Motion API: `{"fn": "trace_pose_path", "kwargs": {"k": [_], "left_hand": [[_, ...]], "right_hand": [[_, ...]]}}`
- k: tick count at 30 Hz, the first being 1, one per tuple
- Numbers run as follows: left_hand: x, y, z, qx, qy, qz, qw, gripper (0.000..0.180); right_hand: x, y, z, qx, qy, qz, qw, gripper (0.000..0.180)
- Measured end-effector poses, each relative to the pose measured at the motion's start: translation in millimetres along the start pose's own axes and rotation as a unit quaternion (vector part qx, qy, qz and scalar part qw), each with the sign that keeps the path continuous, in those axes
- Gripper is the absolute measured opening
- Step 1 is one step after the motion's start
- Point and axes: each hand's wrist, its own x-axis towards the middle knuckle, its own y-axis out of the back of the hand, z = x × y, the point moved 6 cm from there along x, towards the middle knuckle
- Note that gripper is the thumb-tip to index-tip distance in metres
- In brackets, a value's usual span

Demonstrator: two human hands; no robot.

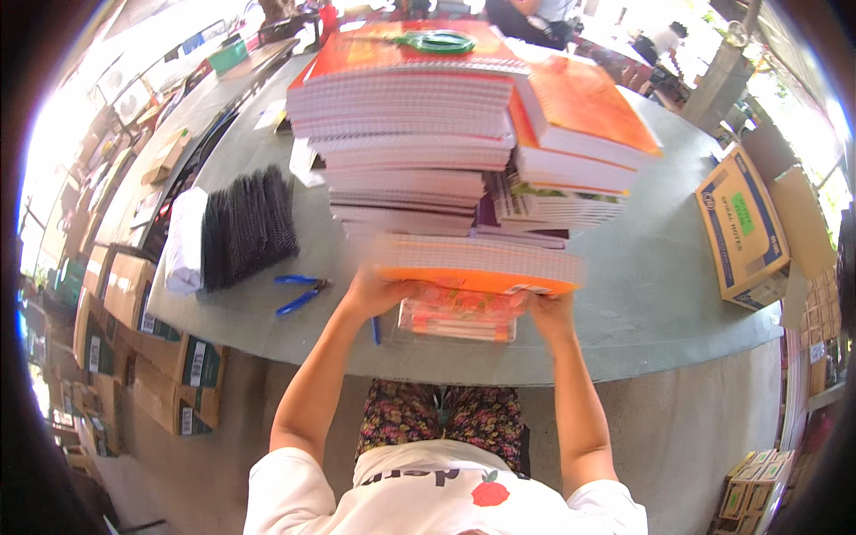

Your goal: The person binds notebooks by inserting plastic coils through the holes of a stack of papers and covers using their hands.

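My left hand (374, 292) and my right hand (549, 312) grip the two ends of a thick orange-covered stack of notebook pages (481, 254), which is slightly blurred. It is raised on its edge in front of a tall pile of white page blocks with orange covers (401, 107). Just below it, between my hands, sits a small stack of red-and-pink patterned packets (459, 319), partly hidden by the held stack. To the left lie blue-handled pliers (301, 292) and a bundle of black spiral binding coils (250, 227).
A second orange-covered pile (593, 107) adjoins the tall one, and a green roll (434, 41) rests on top. An opened cardboard box (744, 232) stands at the table's right edge. Cardboard boxes (169, 374) line the floor at left. Other people are at the back.
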Motion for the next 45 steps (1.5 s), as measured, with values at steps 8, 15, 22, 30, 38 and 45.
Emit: {"fn": "trace_pose_path", "kwargs": {"k": [8,15,22,30,38,45], "left_hand": [[-36,-5,-3,0.045,0.023,0.036,0.998,0.049],[-21,172,-68,0.457,0.324,0.151,0.815,0.038],[-25,200,-125,0.522,0.458,0.031,0.718,0.032],[-23,235,-104,0.528,0.416,0.113,0.731,0.057],[-9,177,-106,0.580,0.219,0.125,0.775,0.025],[-6,102,-182,0.412,0.305,-0.003,0.859,0.040]], "right_hand": [[-14,21,-1,-0.153,0.017,0.039,0.987,0.020],[-16,9,-15,-0.101,-0.028,0.022,0.994,0.035],[-17,17,-30,-0.161,-0.013,0.057,0.985,0.049],[-15,-108,-115,-0.522,0.357,-0.036,0.774,0.041],[-15,-130,-85,-0.527,0.399,-0.022,0.750,0.036],[-54,-137,-83,-0.540,0.450,-0.068,0.708,0.029]]}}
